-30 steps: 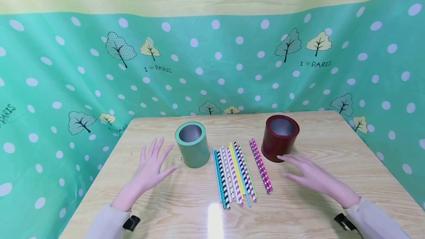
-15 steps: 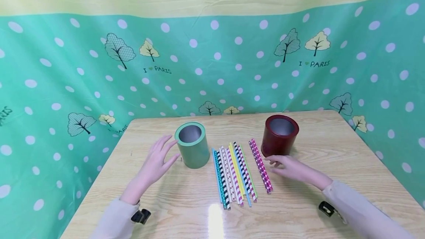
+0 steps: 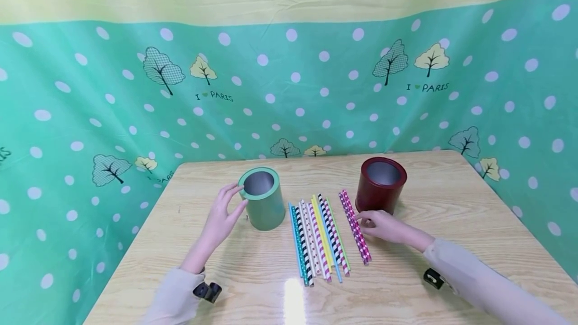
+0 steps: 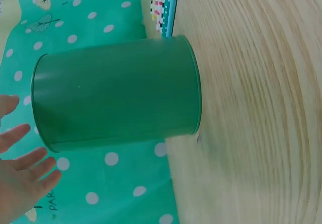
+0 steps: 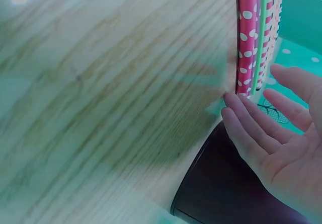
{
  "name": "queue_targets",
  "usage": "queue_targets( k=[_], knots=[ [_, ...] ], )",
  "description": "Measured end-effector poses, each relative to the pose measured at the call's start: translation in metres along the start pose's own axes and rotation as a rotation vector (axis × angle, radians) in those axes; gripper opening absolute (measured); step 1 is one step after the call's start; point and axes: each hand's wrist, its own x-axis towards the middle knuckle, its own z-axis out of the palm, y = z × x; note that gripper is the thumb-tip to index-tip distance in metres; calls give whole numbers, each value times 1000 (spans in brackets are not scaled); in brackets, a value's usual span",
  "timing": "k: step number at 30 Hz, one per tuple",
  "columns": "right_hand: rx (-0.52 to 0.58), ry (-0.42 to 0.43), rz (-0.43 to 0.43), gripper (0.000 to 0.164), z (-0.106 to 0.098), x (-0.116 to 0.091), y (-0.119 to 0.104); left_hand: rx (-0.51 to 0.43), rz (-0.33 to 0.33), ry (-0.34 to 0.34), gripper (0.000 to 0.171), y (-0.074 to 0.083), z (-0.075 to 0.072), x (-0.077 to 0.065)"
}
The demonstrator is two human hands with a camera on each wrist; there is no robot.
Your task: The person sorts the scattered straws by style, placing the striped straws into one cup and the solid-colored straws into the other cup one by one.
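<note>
My left hand (image 3: pixel 220 218) is at the left side of a green can (image 3: pixel 267 210), its fingertips right by the rim. In the left wrist view the fingers are spread beside the can's open end, thumb apart, holding nothing. My right hand (image 3: pixel 383 225) is low over the table, fingertips at the right edge of a pair of paper straws, a pink dotted straw (image 5: pixel 247 48) and a purple one. Its fingers are only loosely bent, with the thumb apart from them. Directly behind this hand stands a dark red can (image 3: pixel 377 198), upright and open at the top.
Between the cans, several patterned paper straws (image 3: pixel 318 245) lie side by side, in blue, teal, striped, yellow and green. The wooden table (image 3: pixel 217 290) ends at a polka-dot cloth (image 3: pixel 311 84) hanging behind it. A bright light patch shows near the front.
My right hand has moved left and down from beside the red can to the pink and purple straws. My left hand has moved right, closer to the green can's rim. Cans and straws have stayed put.
</note>
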Motion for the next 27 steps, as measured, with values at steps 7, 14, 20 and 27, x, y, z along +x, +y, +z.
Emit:
queue_targets(
  k=[7,14,20,27],
  knots=[
    [-28,38,-37,27,4,3,2,-110,-82,27,41,-5,12,1],
    [-54,54,-6,26,10,6,-2,-240,-241,3,46,-6,16,3],
    [-78,108,-18,22,17,7,-4,-373,-348,-12,48,-7,19,3],
    [-4,103,31,21,22,11,-6,-483,-377,0,49,-9,23,2]
  ],
)
